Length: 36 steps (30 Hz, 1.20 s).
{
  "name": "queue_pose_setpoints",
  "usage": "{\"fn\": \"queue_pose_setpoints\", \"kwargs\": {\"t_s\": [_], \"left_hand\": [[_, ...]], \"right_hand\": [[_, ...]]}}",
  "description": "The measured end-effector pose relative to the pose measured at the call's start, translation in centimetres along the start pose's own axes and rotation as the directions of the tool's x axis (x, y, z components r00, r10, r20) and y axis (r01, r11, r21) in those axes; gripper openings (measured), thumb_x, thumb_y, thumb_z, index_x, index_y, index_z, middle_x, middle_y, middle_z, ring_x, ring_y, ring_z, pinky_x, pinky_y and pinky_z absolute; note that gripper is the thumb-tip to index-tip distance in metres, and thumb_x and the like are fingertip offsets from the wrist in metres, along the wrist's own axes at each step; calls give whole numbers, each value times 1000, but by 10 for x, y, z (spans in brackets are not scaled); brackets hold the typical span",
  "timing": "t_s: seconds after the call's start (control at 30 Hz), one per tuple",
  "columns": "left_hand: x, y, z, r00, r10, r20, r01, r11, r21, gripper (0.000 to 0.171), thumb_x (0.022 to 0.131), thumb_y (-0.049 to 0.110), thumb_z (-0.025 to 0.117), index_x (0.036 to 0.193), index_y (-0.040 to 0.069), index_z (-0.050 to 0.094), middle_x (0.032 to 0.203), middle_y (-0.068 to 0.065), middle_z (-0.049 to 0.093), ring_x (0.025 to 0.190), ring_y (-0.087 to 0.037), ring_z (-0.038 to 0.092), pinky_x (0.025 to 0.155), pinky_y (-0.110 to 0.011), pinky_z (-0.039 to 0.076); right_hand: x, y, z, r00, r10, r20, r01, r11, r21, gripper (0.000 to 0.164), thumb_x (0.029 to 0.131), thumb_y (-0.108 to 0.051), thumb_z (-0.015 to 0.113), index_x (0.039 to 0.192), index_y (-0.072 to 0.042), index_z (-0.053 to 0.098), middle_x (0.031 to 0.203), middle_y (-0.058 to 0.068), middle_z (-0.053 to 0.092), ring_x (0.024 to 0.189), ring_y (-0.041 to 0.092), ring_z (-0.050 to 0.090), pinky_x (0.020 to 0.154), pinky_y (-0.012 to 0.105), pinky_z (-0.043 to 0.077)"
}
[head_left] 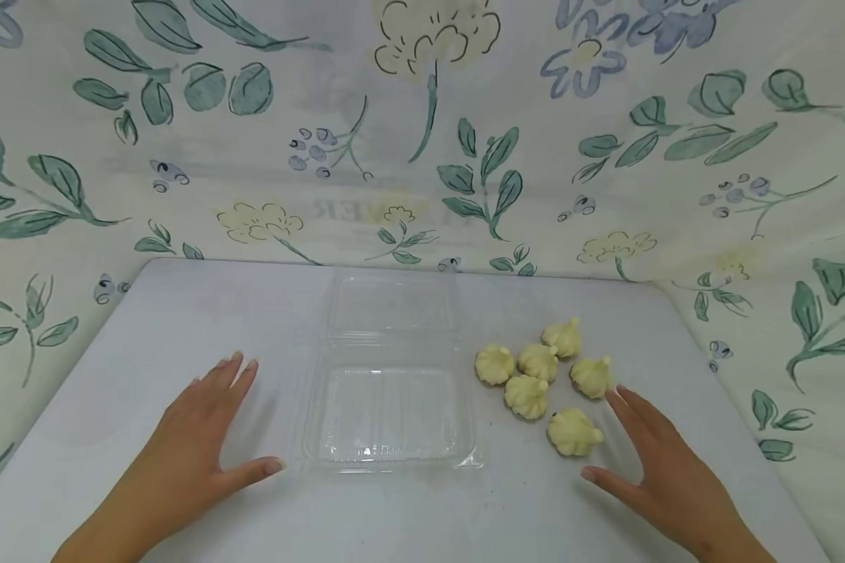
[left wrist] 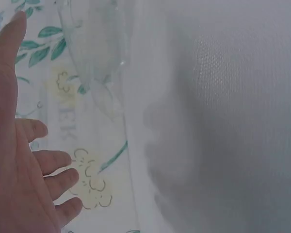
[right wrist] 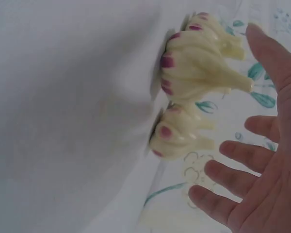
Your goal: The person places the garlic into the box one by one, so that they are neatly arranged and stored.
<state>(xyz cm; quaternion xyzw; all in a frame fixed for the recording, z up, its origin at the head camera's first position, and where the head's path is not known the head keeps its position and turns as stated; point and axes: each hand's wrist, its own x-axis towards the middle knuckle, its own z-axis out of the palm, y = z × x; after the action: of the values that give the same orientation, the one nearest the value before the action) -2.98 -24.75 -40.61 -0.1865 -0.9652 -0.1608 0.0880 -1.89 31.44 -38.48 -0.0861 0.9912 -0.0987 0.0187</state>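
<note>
Left hand (head_left: 179, 461) and right hand (head_left: 676, 477) are both spread, fingers extended, thumbs held out toward the middle. We count six pale yellow garlic bulbs (head_left: 538, 363) near the right hand: four clustered farther left, one just beside the right fingertips, one closer to us by the right thumb. We can't tell whether the fingertips touch their bulb. We note purple-pink patches on the bulbs in the right wrist view. Left of the bulbs, between the hands, we have a clear plastic container (head_left: 393, 418), its lid (head_left: 394, 306) open and laid back on the far side. Left thumb points at the container, apart from it. Under everything we see a white table (head_left: 422, 516); behind and beside it, a cloth (head_left: 204, 160) printed with leaves and flowers.
</note>
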Motion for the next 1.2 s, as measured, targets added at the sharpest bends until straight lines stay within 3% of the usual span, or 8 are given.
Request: {"fn": "queue_pose_setpoints", "kwargs": {"t_s": [0.13,0.27,0.4,0.63,0.97,1.2], "left_hand": [[3,13,4,999,27,17,-26,998,-53,121,81,69,79,170,17,16,170,-11,26,149,-39,31,127,-32,2],[5,28,7,996,-23,91,34,991,-127,121,79,75,75,170,25,13,169,-7,31,147,-39,36,125,-49,22],[5,35,10,988,-63,140,89,978,-187,121,78,79,72,170,30,12,166,-8,35,145,-42,39,111,-65,37],[7,37,19,996,5,91,15,976,-217,119,77,77,75,169,26,20,163,-6,42,140,-36,49,109,-58,42],[8,35,33,997,80,24,-72,973,-219,105,82,66,80,166,27,31,162,0,44,139,-28,52,108,-47,43],[8,33,36,996,94,4,-91,972,-218,94,86,57,82,164,30,38,161,0,46,139,-27,52,105,-52,47]], "right_hand": [[5,-8,3,1000,3,23,-3,1000,10,103,84,-69,76,161,-14,38,159,22,41,138,48,45,97,70,48],[10,-14,6,1000,-16,22,15,999,34,89,87,-53,82,156,-11,47,155,21,48,135,47,49,99,67,48],[12,-17,8,999,-34,15,33,997,67,77,89,-47,82,151,-10,54,150,17,54,132,44,54,97,65,51],[13,-16,13,998,-68,12,67,992,103,63,92,-41,81,142,-8,61,142,11,62,126,37,61,97,59,53],[17,-16,19,999,-43,16,41,993,111,61,91,-29,84,142,-8,60,139,13,64,123,39,63,93,58,55],[18,-16,22,1000,-7,29,4,991,133,64,90,-31,85,144,-9,58,138,15,64,121,42,64,91,60,55]]}}
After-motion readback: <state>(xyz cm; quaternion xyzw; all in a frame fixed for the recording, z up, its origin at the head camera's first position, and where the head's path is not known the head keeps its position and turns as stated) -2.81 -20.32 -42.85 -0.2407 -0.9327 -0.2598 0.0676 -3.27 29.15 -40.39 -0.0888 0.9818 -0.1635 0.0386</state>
